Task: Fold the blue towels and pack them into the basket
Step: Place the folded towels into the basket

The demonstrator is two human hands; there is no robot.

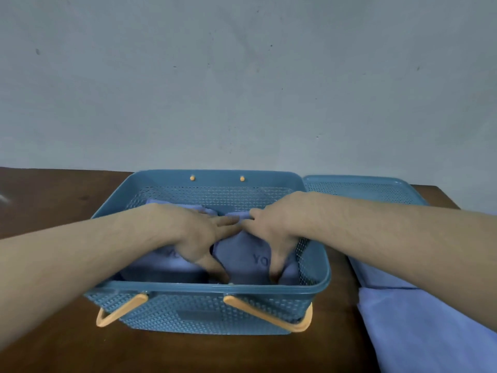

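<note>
A blue perforated plastic basket (204, 308) with orange handles stands on the brown table. Two folded blue towels lie side by side inside it, the left towel (158, 265) and the right towel (242, 258), each with embossed letters. My left hand (196, 232) lies flat on the left towel, fingers straight, thumb down at the near wall. My right hand (271, 227) presses flat on the right towel, thumb pointing toward me. The fingertips of both hands meet over the gap between the towels.
The basket's blue lid (363, 188) lies flat behind and to the right of the basket. More blue towels (419, 327) are spread on the table at the right. A grey wall stands behind the table's far edge.
</note>
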